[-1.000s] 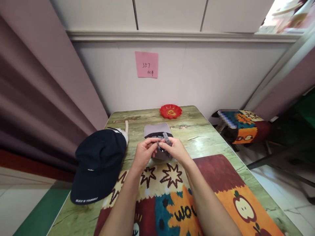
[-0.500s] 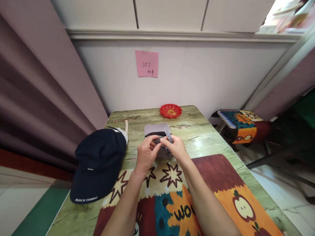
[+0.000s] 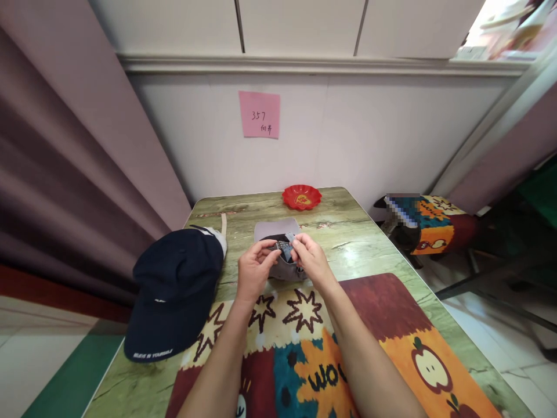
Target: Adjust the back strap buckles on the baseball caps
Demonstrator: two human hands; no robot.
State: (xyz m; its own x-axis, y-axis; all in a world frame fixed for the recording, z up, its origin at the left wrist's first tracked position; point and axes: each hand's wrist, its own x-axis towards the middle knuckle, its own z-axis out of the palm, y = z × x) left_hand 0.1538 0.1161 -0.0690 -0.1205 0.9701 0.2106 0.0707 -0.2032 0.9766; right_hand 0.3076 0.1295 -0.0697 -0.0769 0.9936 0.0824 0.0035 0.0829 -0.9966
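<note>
A grey cap [image 3: 277, 227] lies on the table with its brim toward the wall and its dark inside partly visible. My left hand [image 3: 255, 270] pinches the left part of a grey strap with a small buckle at the cap's near side. Between the thumb and fingers of my right hand [image 3: 310, 260] is the grey strap [image 3: 289, 238], its end pointing up. The buckle is too small to make out clearly. To the left of my hands lies a navy cap [image 3: 178, 267], with a white cap partly under it.
A red scalloped plate [image 3: 301, 197] stands near the table's back edge. A colourful mat [image 3: 387, 302] covers the near part of the table [image 3: 357, 244]. A pink note [image 3: 260, 115] is on the wall; a covered stool [image 3: 435, 223] stands at right.
My right hand has shifted the strap end leftward and slightly down. My left hand has moved slightly left, and more of the strap and the cap's dark inside shows.
</note>
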